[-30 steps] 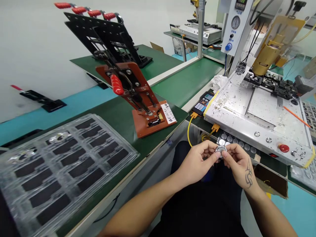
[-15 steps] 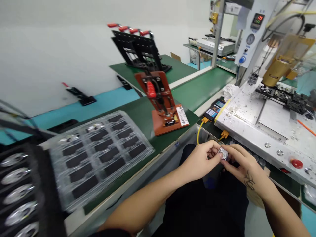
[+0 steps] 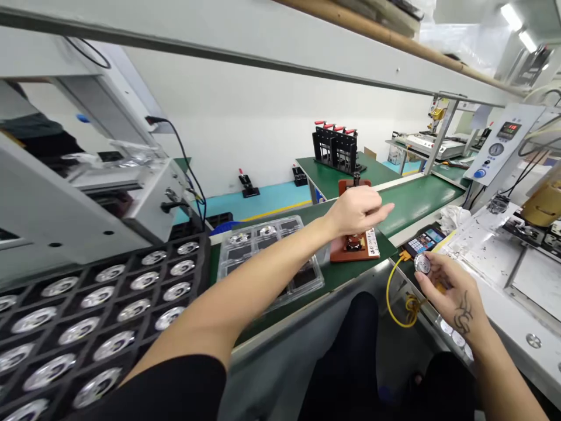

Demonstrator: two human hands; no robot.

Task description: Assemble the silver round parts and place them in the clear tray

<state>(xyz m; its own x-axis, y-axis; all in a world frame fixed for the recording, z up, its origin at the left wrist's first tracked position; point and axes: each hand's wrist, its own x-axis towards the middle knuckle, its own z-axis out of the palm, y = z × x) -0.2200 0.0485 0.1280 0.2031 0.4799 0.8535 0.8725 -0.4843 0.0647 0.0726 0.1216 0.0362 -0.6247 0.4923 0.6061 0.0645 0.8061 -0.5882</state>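
My right hand (image 3: 451,286) pinches a small round silver disc (image 3: 422,264) with pale markings, at the right, above the yellow cable. My left hand (image 3: 362,210) is stretched forward over the red-brown toggle clamp fixture (image 3: 339,254). Its fingers are curled and the thumb sticks out to the right. Behind this hand the fixture's red handle is hidden, so what the fingers hold does not show. Beneath my left forearm lies a clear plastic tray (image 3: 316,268) with black-lined pockets; silver discs show in two far pockets.
A black foam tray (image 3: 203,257) with rows of shiny round parts stands at the left. To the right are a keypad (image 3: 424,240), a yellow cable (image 3: 390,298) and a press machine (image 3: 543,204). A long shelf beam (image 3: 245,44) crosses overhead.
My left hand has let go of the disc and moved left to the clamp fixture. My right hand keeps the disc. The view has swung left and up.
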